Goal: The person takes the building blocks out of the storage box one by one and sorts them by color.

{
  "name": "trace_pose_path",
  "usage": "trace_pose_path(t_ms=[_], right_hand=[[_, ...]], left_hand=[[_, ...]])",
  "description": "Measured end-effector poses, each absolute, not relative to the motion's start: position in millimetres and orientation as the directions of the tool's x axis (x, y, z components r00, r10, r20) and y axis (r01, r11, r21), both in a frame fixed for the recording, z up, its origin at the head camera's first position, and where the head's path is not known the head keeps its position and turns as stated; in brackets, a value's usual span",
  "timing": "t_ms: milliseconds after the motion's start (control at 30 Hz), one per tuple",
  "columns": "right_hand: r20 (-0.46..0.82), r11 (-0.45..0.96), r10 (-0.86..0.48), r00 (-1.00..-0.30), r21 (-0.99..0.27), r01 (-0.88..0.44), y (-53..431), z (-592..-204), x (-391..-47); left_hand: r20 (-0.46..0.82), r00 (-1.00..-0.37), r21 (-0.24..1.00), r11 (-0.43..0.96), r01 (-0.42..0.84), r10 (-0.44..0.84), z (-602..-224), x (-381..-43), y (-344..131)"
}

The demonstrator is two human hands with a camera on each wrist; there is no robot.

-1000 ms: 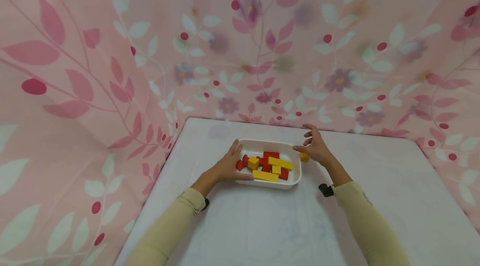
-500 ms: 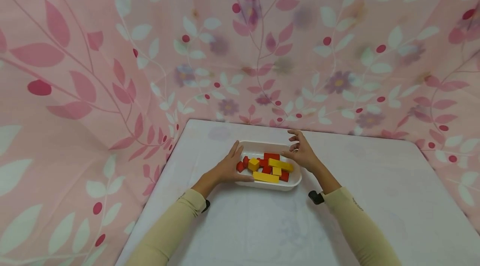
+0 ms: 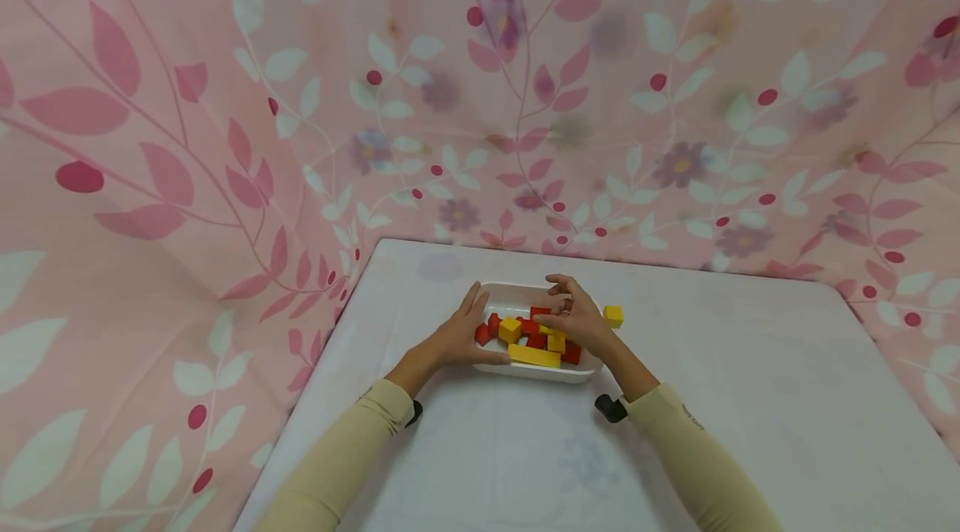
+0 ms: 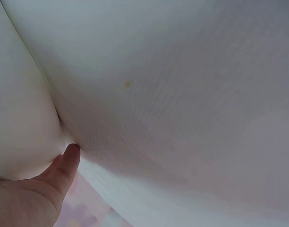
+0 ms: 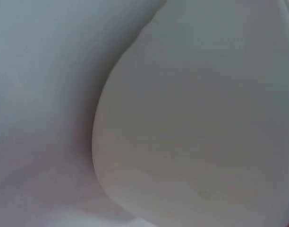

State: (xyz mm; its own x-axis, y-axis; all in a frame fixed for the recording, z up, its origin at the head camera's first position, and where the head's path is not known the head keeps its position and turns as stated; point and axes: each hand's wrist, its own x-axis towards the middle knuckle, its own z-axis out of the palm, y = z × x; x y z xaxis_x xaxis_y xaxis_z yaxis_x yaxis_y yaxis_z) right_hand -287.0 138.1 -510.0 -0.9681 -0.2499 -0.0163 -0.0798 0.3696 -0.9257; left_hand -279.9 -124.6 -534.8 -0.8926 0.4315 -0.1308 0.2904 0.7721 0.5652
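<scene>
In the head view, a white oval tub point(image 3: 517, 288) holds several red and yellow wooden blocks. My left hand point(image 3: 455, 338) rests against its left end, thumb along the near rim and straight fingers at the far-left side. The left wrist view shows fingers point(image 4: 64, 172) touching the tub's outer wall point(image 4: 21, 104). My right hand point(image 3: 587, 323) hovers over the tub's right half with fingers loosely bent and nothing seen in them. It partly hides a long yellow block point(image 3: 551, 331). Another long yellow block point(image 3: 534, 356) lies near the front wall, behind it a yellow cube point(image 3: 510, 329).
A yellow cube point(image 3: 613, 316) sits on the white-covered table point(image 3: 510, 457), just outside the tub's right end. Pink floral cloth point(image 3: 480, 140) hangs behind the table and along its left side. In the right wrist view, the tub's outer wall point(image 5: 196, 118) fills most of the picture.
My right hand has moved left and nearer, from beside the tub's right end to above the blocks. The cube outside the tub is uncovered again. My left hand stays in place.
</scene>
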Motion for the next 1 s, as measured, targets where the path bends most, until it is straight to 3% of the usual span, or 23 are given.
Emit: trace_pose_path(t_ms=[167, 633, 833, 1000], right_hand=[[-0.022, 0.42, -0.232, -0.973, -0.904, -0.08, 128, -511, -285], [0.003, 0.305, -0.286, -0.958, -0.948, -0.094, 112, -524, -283], [0.001, 0.299, -0.265, -0.964, -0.951, -0.083, 109, -532, -282], [-0.002, 0.306, -0.322, -0.947, -0.947, -0.102, 103, -533, -277]], left_hand=[[-0.12, -0.895, 0.567, 0.769, 0.295, 0.431, -534, -279, -124], [-0.089, -0.887, 0.56, 0.759, 0.332, 0.453, -538, -280, -125], [-0.098, -0.885, 0.579, 0.75, 0.32, 0.454, -536, -280, -127], [-0.103, -0.886, 0.582, 0.75, 0.314, 0.451, -537, -280, -128]])
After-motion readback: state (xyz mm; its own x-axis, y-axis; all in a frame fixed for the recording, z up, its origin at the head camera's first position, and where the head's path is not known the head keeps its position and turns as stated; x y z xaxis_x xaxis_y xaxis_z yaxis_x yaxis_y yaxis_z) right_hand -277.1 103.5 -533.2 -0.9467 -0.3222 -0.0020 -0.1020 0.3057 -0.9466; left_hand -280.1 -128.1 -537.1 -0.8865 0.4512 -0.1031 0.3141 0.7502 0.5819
